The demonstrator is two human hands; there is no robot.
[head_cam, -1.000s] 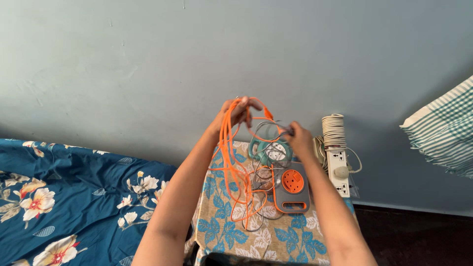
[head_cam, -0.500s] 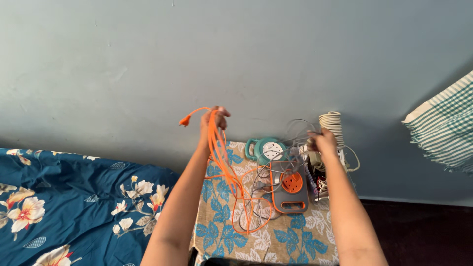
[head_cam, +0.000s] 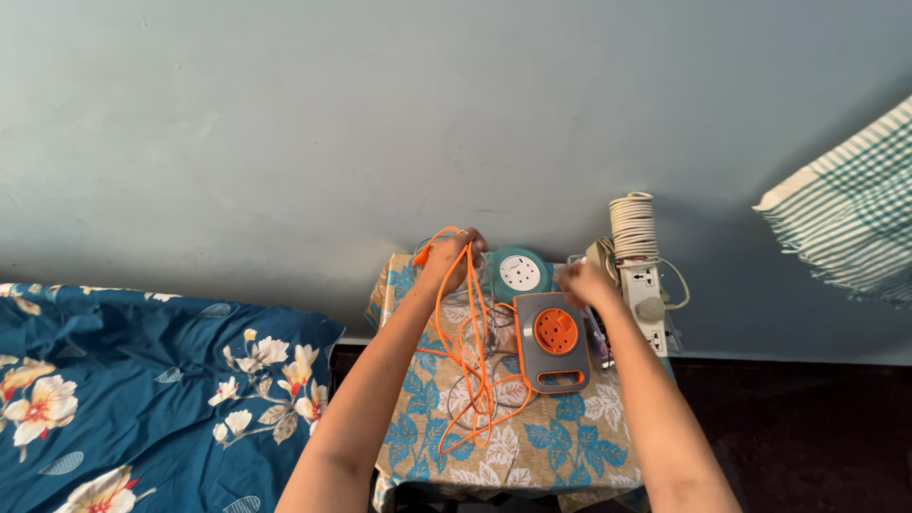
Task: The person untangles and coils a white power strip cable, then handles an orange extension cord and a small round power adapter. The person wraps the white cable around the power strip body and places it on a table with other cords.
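Sorting a tangle of cords on a small cloth-covered counter (head_cam: 570, 446), with the orange cable only partly gathered.

Left hand (head_cam: 454, 258) is closed around several loops of the orange cable (head_cam: 465, 351), lifted above the counter; the remainder trails down, mixed with thin grey wires (head_cam: 475, 394), so the untangling looks unfinished. Right hand (head_cam: 584, 283) is blurred near the grey-and-orange extension reel (head_cam: 551, 353); I cannot tell whether it grips anything. A teal reel (head_cam: 520, 273) and white power strip (head_cam: 644, 294) lie behind, untouched.

One orange cable (head_cam: 465, 351); two round-faced extension boxes (head_cam: 551, 353); one white power strip (head_cam: 644, 296).
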